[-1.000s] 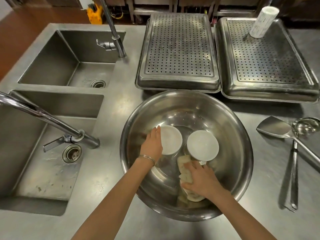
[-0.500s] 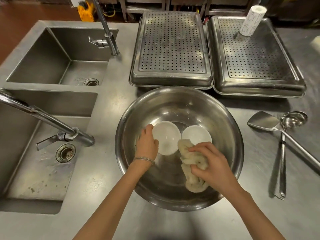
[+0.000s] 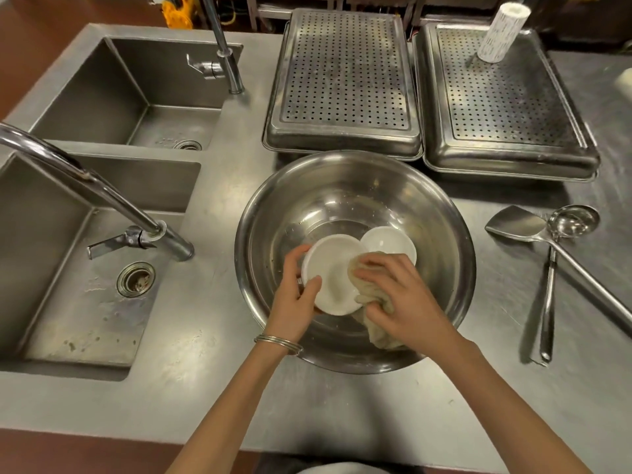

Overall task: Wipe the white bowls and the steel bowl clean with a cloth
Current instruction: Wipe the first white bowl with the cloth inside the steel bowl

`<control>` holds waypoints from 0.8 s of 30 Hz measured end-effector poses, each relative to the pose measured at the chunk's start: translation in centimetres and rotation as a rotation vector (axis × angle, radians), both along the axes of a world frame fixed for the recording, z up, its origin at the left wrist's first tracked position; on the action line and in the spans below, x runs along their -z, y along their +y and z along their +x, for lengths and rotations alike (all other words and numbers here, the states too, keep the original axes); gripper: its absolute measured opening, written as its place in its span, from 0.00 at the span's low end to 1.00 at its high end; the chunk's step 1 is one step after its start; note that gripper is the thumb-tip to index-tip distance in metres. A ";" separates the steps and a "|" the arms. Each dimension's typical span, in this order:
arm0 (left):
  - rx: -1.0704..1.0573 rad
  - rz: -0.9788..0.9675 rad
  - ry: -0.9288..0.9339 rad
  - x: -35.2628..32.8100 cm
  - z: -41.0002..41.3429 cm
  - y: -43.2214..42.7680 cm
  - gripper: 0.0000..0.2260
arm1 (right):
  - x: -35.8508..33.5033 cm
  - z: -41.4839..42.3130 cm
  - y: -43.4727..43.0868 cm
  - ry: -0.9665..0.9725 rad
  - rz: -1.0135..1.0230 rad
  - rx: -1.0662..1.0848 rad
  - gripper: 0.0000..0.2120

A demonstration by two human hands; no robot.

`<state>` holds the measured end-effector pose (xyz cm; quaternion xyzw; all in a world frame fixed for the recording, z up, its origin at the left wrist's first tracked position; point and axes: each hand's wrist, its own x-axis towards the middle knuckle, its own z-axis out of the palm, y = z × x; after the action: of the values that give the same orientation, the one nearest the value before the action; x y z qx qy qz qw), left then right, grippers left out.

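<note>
Centrally: first white bowl (image 3: 333,275), small, held tilted above the floor of the steel bowl (image 3: 444,241). Left hand (image 3: 295,299) grips its left rim, thumb over the near lip, fingers curled round the far side. Right hand (image 3: 400,295) clutches a bunched beige cloth (image 3: 378,336), fingers curled over it, pressing it against the bowl's right inner wall. Second white bowl (image 3: 393,242) rests on the steel bowl's floor just behind, its near rim partly hidden by the first.

Handling, as judged: white bowls light, rigid, smooth, probably slippery when wet and chippable against steel; best taken at the rim, thumb inside. Cloth soft, limp. Steel bowl big, stiff, likely to slide or rock; steady it at the rim.

Steel bowl stands at the middle of the counter (image 3: 342,405), nearer the front edge. Along the back edge: left perforated tray (image 3: 342,80), right perforated tray (image 3: 506,107), a paper roll (image 3: 499,32) upright on the latter. Toward the right edge: spatula (image 3: 513,224), ladle (image 3: 574,220). Left side: far sink (image 3: 102,90), near sink (image 3: 85,302).
</note>
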<state>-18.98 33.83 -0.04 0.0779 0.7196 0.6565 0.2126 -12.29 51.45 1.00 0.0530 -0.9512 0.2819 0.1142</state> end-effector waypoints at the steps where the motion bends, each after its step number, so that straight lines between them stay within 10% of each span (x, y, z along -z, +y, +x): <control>1: 0.003 0.000 0.024 0.1 0.2 0.1 0.21 | 0.7 -0.1 0.0 -0.029 0.135 -0.011 0.22; 7: -0.015 -0.089 0.078 1.0 1.4 0.0 0.20 | 4.7 0.9 -0.4 -0.250 0.410 -0.063 0.28; 14: -0.022 -0.061 0.054 0.5 1.1 -0.4 0.19 | 2.3 2.0 0.3 -0.225 -0.318 0.187 0.16; 24: -0.090 -0.041 0.035 -0.4 1.8 -1.8 0.19 | -0.2 -0.1 -2.4 0.062 -0.135 0.077 0.08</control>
<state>-17.20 32.07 0.35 0.0524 0.7391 0.6492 0.1718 -12.41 49.01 1.22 0.0172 -0.9273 0.3391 0.1575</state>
